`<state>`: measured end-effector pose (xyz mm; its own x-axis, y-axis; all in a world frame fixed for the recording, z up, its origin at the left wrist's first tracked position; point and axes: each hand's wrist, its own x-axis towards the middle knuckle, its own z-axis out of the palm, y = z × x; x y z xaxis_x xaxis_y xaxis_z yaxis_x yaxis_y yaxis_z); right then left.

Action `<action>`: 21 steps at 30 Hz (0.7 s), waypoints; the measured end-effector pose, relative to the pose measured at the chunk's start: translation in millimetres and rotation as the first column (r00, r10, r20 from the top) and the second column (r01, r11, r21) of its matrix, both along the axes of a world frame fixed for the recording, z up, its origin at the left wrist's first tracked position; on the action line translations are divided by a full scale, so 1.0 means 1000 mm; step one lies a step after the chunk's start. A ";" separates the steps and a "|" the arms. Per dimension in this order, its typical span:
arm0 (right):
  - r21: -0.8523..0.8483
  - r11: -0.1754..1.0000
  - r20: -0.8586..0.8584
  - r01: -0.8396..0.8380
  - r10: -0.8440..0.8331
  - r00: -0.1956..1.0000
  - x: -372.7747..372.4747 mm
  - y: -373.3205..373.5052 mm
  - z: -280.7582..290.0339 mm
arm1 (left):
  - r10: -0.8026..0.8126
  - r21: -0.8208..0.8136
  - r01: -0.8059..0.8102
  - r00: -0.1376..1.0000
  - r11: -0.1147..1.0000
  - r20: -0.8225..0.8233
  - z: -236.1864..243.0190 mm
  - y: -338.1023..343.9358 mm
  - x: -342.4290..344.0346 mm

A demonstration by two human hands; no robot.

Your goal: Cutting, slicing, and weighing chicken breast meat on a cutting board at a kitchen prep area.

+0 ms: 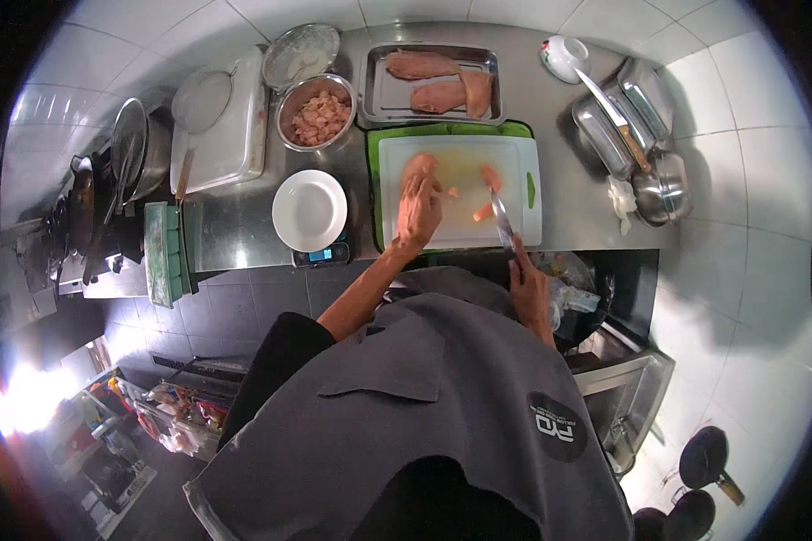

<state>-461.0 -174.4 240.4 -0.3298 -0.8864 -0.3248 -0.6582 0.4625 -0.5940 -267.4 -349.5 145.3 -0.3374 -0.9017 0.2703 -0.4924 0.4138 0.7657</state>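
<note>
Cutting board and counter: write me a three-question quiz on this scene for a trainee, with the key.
1. Which hand holds the knife?
2. True or false: the metal tray lies beyond the cutting board, on the side away from the person.
3. Which container holds the heap of small meat pieces?
a) the white dish
b) the steel bowl
c) the metal tray

Key:
1. The right hand.
2. True.
3. b

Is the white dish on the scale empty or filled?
Empty: the white dish on the scale shows only its bare white inside, with no food in it.
</note>
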 end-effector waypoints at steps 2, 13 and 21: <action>-0.072 0.997 -0.033 -0.033 0.030 0.999 -0.002 0.005 -0.012 | -0.045 -0.060 0.045 0.999 0.997 0.001 0.017 0.011 -0.002; -0.055 0.951 -0.232 -0.304 0.284 0.931 -0.007 0.006 -0.041 | -0.253 -0.161 0.269 0.961 0.950 0.113 -0.003 0.039 -0.036; 0.089 0.939 -0.303 -0.333 0.344 0.889 -0.005 0.006 -0.022 | -0.220 -0.254 0.241 0.969 0.937 0.111 -0.002 0.040 -0.040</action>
<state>-466.3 -168.2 218.1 -0.1006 -0.9525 -0.2873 -0.9261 0.1952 -0.3230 -307.4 -309.9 143.2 -0.5576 -0.6965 0.4515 -0.4141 0.7049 0.5759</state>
